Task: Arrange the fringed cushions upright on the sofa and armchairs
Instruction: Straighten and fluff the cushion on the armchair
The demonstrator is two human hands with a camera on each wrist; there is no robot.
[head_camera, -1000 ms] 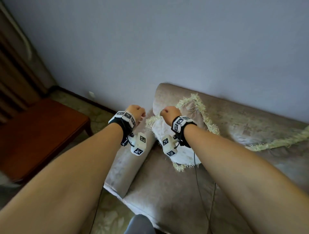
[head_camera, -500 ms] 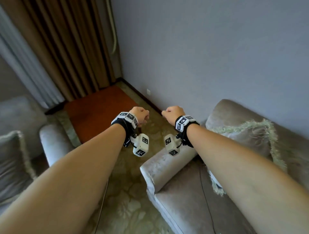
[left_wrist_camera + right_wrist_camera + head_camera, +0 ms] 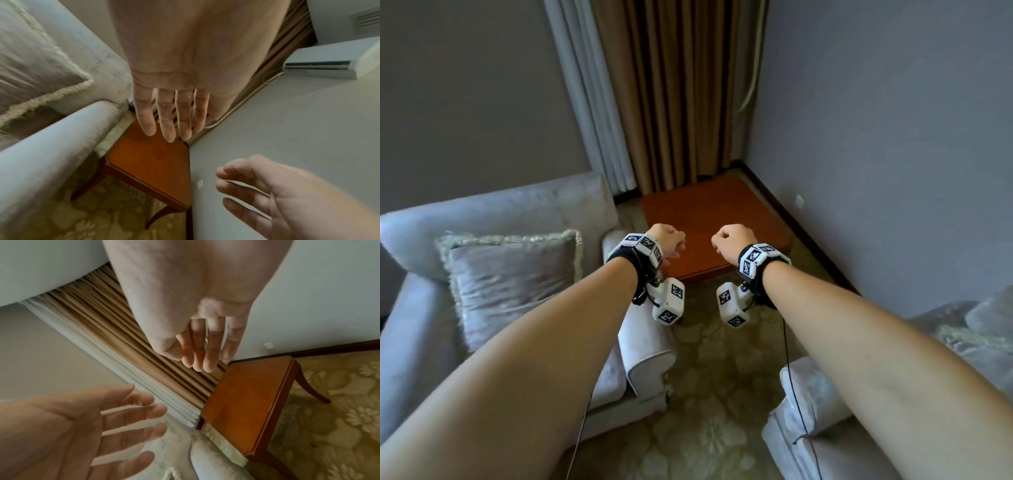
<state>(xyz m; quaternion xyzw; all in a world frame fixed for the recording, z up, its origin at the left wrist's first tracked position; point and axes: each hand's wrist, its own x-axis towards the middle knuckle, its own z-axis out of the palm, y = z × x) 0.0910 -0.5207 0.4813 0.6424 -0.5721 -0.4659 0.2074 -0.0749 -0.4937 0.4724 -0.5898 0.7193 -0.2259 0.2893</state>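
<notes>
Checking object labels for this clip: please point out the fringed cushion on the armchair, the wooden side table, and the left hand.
fringed cushion point(image 3: 512, 277), head view, middle of its front face.
wooden side table point(image 3: 709, 219), head view, bare tabletop.
left hand point(image 3: 667, 240), head view, back of the hand.

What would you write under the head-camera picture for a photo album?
Both empty hands, left hand and right hand, hover above a wooden side table, beside an armchair with a fringed cushion propped upright.

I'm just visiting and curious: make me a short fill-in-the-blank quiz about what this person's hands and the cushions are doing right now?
1. The fringed cushion stands upright on the ____.
2. The left hand and right hand both hold ____.
3. Between the armchair and the sofa, in the corner, stands a wooden ____.
4. Behind that hangs a brown ____.

Missing words: armchair; nothing; table; curtain
</notes>
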